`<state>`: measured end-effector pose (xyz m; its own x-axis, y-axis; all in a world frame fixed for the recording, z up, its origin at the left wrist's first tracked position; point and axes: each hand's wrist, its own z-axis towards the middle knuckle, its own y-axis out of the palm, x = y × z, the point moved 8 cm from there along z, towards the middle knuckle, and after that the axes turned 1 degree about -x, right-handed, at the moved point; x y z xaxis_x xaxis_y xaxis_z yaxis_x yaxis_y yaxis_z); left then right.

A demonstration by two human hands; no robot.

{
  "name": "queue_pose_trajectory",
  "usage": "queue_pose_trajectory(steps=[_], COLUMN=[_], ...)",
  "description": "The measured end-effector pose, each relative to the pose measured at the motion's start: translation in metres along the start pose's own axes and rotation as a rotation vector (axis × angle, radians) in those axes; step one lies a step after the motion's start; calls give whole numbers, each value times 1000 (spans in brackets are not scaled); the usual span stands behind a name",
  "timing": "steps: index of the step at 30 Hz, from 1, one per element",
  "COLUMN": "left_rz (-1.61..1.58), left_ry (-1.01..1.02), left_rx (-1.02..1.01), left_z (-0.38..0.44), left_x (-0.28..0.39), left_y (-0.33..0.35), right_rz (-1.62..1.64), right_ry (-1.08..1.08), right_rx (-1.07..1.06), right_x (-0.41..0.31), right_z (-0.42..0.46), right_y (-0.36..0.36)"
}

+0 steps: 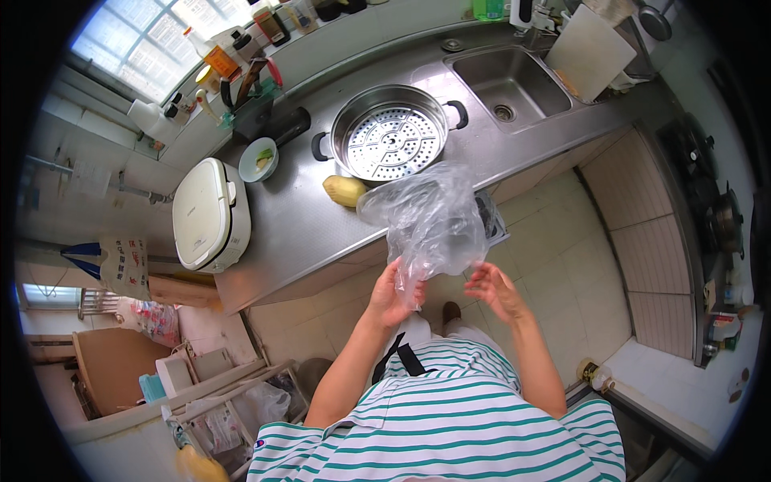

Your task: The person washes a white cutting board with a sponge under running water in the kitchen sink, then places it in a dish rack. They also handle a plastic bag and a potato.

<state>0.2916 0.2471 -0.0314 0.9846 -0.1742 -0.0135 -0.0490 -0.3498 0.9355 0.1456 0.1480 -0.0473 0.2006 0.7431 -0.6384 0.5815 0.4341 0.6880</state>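
A crumpled clear plastic bag (440, 223) hangs over the front edge of the steel counter. Its gathered lower end is gripped in my left hand (394, 295). My right hand (497, 290) is beside the bag's lower right side, fingers spread and holding nothing. Behind the bag stands a steel steamer pot (391, 132) with a perforated steamer plate inside and two black handles. A peeled yellow potato (343, 191) lies on the counter at the pot's lower left. Farther left, a pale bowl (259, 159) holds small green and whitish pieces.
A cream countertop appliance (205, 214) stands at the counter's left end. A knife holder (250, 111) is by the window ledge, which carries bottles (271, 24). The steel sink (512, 87) and a white cutting board (590, 51) are at right. An open drawer (497, 226) juts out behind the bag.
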Motion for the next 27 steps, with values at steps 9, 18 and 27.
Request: queue_pose_trajectory(steps=[9,18,27], left_rz=[130,-12,120], left_ry=[-154,-344,-341], left_rx=[321,260,120], left_z=[32,50,46], left_x=[-31,-40,-15], left_y=[-36,-50,-20], right_rz=[-1201,-1704,-1473], right_ry=[-635,-560,-763], right_rx=[581,372,583], right_x=[-161,-152,-180], right_z=[-6,44,20], right_y=[-13,-26,0])
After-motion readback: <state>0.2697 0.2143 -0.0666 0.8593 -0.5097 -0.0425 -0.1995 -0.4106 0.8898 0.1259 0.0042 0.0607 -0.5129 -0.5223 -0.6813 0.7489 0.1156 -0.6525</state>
